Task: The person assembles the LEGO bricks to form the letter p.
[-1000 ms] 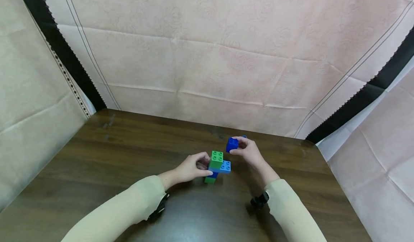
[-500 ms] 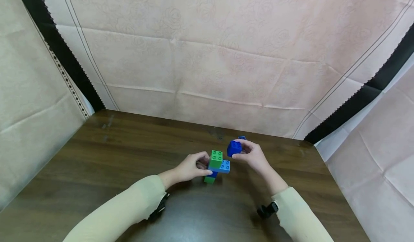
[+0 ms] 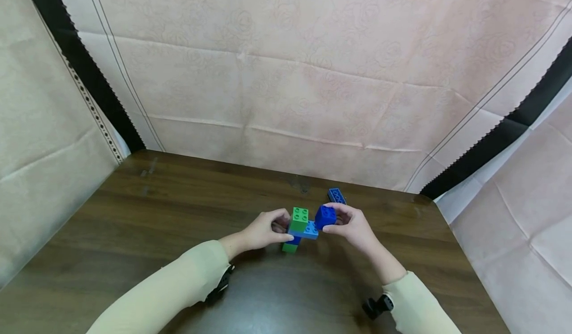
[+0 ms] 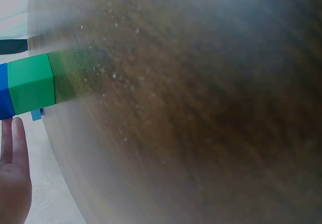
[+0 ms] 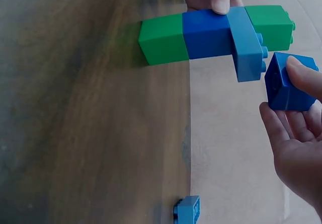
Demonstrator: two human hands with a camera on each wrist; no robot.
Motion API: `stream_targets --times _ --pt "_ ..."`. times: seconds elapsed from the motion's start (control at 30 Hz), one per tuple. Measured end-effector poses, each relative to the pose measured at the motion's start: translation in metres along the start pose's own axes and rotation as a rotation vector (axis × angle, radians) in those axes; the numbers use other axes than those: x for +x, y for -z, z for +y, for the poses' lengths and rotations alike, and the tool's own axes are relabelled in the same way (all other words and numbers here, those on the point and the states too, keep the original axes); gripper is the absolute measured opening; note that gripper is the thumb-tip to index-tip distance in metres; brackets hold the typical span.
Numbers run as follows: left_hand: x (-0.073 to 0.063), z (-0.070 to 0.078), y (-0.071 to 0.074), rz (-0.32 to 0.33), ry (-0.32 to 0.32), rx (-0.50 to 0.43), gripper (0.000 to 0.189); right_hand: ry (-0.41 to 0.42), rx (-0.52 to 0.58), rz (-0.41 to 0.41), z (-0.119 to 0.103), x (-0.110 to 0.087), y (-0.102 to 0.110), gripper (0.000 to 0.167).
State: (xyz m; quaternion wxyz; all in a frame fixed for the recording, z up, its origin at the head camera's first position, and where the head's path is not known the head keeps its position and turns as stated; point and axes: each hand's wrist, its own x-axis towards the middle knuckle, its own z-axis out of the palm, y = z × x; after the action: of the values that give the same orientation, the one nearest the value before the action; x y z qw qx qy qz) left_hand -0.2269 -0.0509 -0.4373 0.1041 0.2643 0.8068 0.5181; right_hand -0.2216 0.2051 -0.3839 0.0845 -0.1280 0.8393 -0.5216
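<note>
A stack of toy building bricks stands on the table: a green bottom brick (image 3: pixel 289 248), a dark blue brick (image 5: pixel 209 32), a longer light blue brick (image 3: pixel 310 230) jutting to the right, and a green top brick (image 3: pixel 299 219). From the left, my left hand (image 3: pixel 263 232) grips the stack, its thumb on the dark blue layer. My right hand (image 3: pixel 353 225) pinches a loose blue brick (image 3: pixel 325 217) between thumb and fingers. In the right wrist view this loose brick is tilted, slightly apart from the studs of the light blue brick's overhang.
Another blue brick (image 3: pixel 336 195) lies behind my right hand, near the back edge of the brown wooden table (image 3: pixel 201 190). Pale cloth (image 3: pixel 277 100) hangs beyond that edge and on both sides. A black wrist device (image 3: pixel 377 306) sits at my right cuff.
My right hand has brought its blue brick nearer to me, down toward the light blue overhang. The far blue brick has come more into sight. My left hand and the stack stay put.
</note>
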Motion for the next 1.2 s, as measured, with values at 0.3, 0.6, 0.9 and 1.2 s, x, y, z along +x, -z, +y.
stream_targets --times 0.3,0.6,0.9,1.2 --pt "0.001 0.0 0.0 0.003 -0.009 0.007 0.025 0.035 -0.017 -0.033 -0.003 -0.005 -0.006 0.05" --pt "-0.001 0.002 0.001 0.0 -0.002 -0.011 0.025 0.112 -0.079 0.006 -0.006 -0.008 -0.013 0.045" --pt "-0.002 0.002 0.001 0.0 0.007 -0.02 0.025 0.144 -0.097 0.023 -0.002 -0.008 -0.016 0.045" --pt "-0.001 0.001 0.0 -0.001 0.011 -0.027 0.025 0.109 -0.151 -0.027 -0.006 -0.01 -0.016 0.053"
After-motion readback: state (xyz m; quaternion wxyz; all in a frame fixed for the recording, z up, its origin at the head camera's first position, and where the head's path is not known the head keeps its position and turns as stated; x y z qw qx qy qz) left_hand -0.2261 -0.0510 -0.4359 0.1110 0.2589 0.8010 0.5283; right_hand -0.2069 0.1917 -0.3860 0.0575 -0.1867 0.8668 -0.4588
